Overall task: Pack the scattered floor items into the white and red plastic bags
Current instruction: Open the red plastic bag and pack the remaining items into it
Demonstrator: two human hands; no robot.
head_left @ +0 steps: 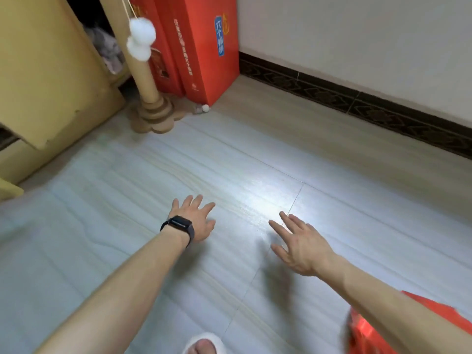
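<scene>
Both my hands reach out over the pale tiled floor with fingers spread and nothing in them. My left hand point(198, 218), with a black band on its wrist, is at centre. My right hand point(297, 242) is a little to its right and nearer to me. A red plastic bag point(370, 330) lies at the bottom right, partly hidden under my right forearm. A small white ball point(205, 107) rests on the floor by the red boxes at the back. No white bag is in view.
Two tall red boxes point(204, 49) lean in the back corner. A cardboard post point(150, 93) with hanging white pompoms point(140, 38) stands beside a yellow cardboard structure point(48, 72) at left. A dark skirting board point(357, 103) runs along the wall. My slippered foot point(204, 344) shows at the bottom.
</scene>
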